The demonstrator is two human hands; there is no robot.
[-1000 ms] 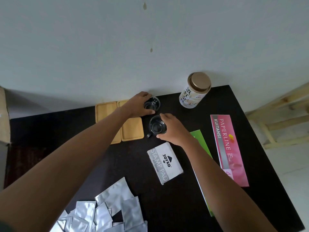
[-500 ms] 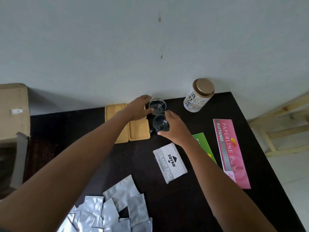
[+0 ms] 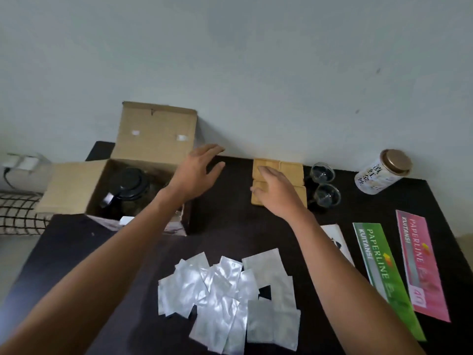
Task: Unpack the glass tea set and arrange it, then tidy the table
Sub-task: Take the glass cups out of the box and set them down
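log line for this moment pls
left hand: open, over box | right hand: open, over wooden coasters | glass cups: on table, unheld

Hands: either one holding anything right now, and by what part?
Nothing is held. The left hand is open, spread in the air beside the cardboard box. The right hand is open over the wooden coasters; contact cannot be told.

Both forearms run off the bottom edge. The right hand (image 3: 277, 194) covers part of the wooden coasters (image 3: 294, 170) at 12 o'clock. The left forearm hides the near right corner of the box (image 3: 153, 129) at 10 o'clock; the teapot (image 3: 128, 185) inside sits in shadow, detail unclear. The right forearm overlaps a white card (image 3: 335, 239) at 3 o'clock, its print unreadable. The jar (image 3: 381, 175) lettering is blurred.
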